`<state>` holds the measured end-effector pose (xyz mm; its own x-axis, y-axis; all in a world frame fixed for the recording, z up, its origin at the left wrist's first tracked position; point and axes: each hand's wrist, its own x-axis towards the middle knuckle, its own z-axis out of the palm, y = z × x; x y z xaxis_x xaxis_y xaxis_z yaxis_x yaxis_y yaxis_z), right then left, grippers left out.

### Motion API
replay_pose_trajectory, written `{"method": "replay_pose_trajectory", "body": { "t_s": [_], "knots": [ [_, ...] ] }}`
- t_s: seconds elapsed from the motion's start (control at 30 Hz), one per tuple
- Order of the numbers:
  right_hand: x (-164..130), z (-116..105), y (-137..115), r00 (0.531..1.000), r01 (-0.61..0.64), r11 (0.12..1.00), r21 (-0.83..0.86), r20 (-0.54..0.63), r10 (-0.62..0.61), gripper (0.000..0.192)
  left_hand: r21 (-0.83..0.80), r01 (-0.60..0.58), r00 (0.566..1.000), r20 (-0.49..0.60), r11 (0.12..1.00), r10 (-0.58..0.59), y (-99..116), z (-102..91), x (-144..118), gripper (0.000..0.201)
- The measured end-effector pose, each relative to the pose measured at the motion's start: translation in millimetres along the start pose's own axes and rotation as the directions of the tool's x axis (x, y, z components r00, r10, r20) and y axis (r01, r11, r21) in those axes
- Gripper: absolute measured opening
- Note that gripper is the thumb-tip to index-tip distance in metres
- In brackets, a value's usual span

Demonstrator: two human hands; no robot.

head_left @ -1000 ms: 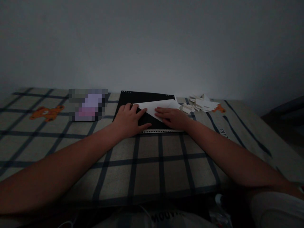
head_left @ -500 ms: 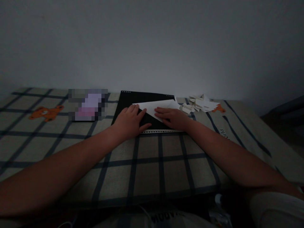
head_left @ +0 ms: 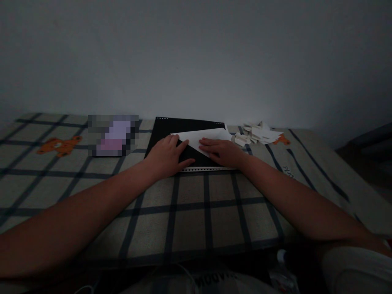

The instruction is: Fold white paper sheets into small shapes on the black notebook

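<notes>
Dim room; checked bench [head_left: 190, 212] detail hard to read. At frame centre our left hand [head_left: 167, 156] and right hand [head_left: 222, 151] press flat, fingers spread, on white paper [head_left: 199, 136] over black sheet [head_left: 171, 126].

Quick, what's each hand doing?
Left hand: open, flat on the paper.
Right hand: open, pressing the paper.

Paper scraps [head_left: 259, 133] and blurred purple patch [head_left: 113, 135] on checked cloth [head_left: 190, 212].

Head view, forward and down
</notes>
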<state>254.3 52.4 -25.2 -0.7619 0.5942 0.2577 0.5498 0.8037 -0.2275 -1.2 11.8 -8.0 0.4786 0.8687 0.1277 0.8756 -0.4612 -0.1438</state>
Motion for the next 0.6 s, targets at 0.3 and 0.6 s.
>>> {"method": "replay_pose_trajectory", "body": {
  "t_s": [0.3,0.6],
  "knots": [
    [-0.6,1.4,2.1,1.0,0.005,1.0,0.022,-0.016,-0.005,0.046,0.017,-0.011,0.999,-0.034,1.0,0.012,2.9,-0.4,-3.3,0.074],
    [-0.5,3.2,3.3,1.0,0.0,0.999,0.038,-0.021,0.001,0.045,0.003,0.009,0.999,0.041,1.0,-0.009,3.9,1.4,-2.5,0.076]
  ]
}}
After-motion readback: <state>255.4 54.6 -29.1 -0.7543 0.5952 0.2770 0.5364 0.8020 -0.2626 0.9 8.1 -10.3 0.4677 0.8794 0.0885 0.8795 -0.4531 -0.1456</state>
